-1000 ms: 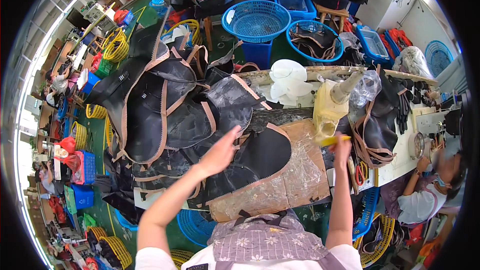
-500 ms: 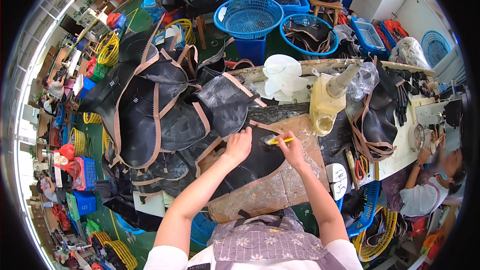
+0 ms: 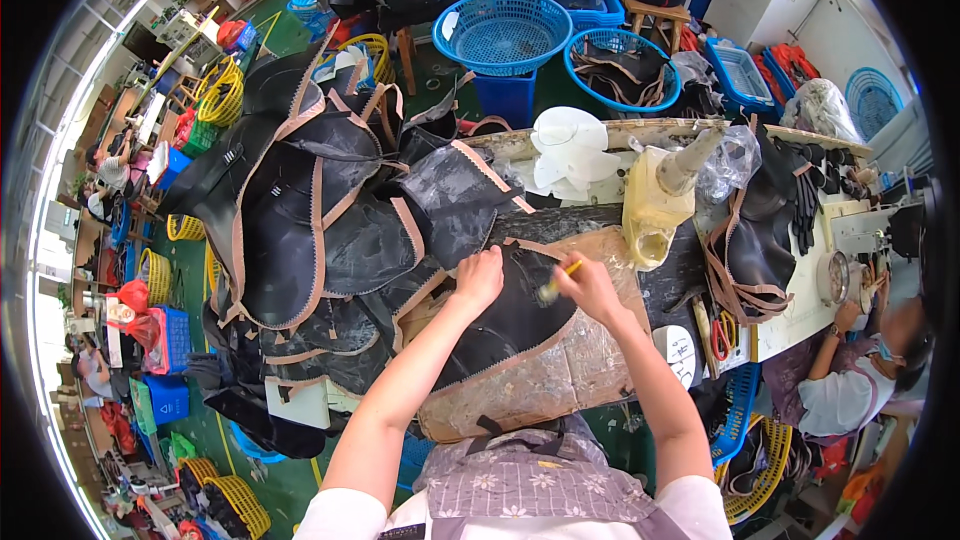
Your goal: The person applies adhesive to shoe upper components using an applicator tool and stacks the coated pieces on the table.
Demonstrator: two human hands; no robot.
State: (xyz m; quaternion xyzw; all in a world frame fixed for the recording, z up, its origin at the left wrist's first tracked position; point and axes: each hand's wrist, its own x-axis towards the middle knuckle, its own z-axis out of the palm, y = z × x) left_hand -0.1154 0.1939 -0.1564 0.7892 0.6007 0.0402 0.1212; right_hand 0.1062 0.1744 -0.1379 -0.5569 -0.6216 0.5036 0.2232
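A black sheet piece with a tan zigzag-edged border lies flat on a worn brown board in front of me. My left hand is closed at the piece's upper left edge, fingers bunched against it. In my right hand is a small brush with a yellow handle, its bristles pointing down at the black surface. A pile of similar black pieces with tan trim covers the left of the table. Beyond the board stands a yellowish plastic container with an opening low on its near side.
White pattern pieces lie at the table's far edge. To the right are red-handled scissors, more trimmed black pieces and a seated person. Blue baskets stand beyond the table; a yellow basket is at lower right.
My right hand has turned the brush from lying nearly sideways to a steeper slant, bristles lower on the piece. My left hand keeps its place on the edge.
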